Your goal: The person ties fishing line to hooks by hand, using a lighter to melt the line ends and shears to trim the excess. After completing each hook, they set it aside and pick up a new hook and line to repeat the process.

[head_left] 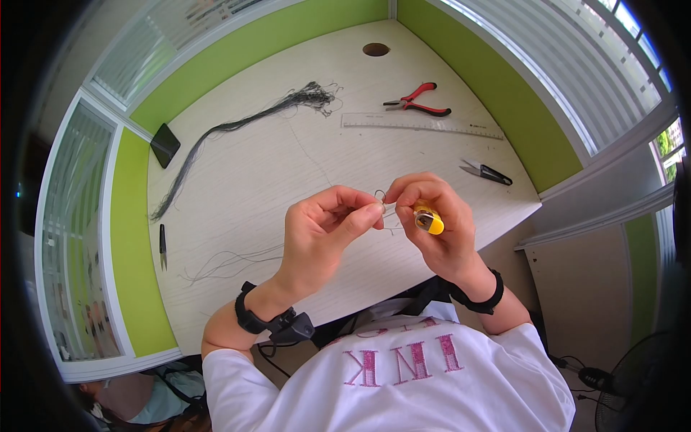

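My left hand (324,230) pinches a thin dark thread (380,193) between thumb and index finger, and a small loop of it stands up above the fingertips. Close beside it, my right hand (450,230) is curled around a yellow lighter (430,222), its metal end facing me. The right thumb and index finger come together by the loop, apparently on the thread too, though the contact is too small to make out. Loose thread strands (237,261) trail across the table to the left of my left hand.
On the white table (273,165) lie a long bundle of dark threads (237,124), red-handled pliers (417,101), a clear ruler (421,126) and black thread snips (486,171). Black tweezers (163,246) and a dark flat device (165,145) are at the left edge. Green partitions (497,86) enclose the table.
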The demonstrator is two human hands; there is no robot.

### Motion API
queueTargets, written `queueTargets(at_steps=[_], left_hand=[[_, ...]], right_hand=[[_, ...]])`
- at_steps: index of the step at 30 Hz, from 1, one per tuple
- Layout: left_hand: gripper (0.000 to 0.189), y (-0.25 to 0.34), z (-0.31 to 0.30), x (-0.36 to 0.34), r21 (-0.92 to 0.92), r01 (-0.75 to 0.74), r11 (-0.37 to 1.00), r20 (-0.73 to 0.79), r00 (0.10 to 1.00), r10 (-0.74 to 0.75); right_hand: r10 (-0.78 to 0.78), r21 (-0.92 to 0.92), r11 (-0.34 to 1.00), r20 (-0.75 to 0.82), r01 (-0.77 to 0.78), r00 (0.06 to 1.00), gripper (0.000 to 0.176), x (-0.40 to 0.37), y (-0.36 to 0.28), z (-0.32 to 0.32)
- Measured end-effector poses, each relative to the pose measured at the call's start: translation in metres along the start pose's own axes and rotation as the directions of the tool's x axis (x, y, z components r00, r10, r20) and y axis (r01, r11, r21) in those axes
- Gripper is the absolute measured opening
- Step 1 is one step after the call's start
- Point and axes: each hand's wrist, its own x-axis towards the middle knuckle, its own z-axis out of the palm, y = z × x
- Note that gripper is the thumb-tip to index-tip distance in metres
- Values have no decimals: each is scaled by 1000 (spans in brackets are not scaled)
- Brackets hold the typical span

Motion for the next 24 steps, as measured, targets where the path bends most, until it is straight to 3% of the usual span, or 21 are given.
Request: queueTargets(at_steps=[6,16,20,24], left_hand=[[14,-1,0,1,-25,24,999,29,999,-24],[15,-2,2,1,-4,27,1000,13,1000,-27],[15,-3,5,0,120,-36,992,-25,999,39],[14,-12,6,-2,220,-139,966,-40,988,151]], right_hand=[[-56,-40,998,-7,56,998,29,3,0,-3],[60,15,998,23,-61,998,20,0,-1,-2],[138,46,989,41,-140,990,18,-1,-3,0],[80,-51,996,30,-79,996,17,0,-4,3]])
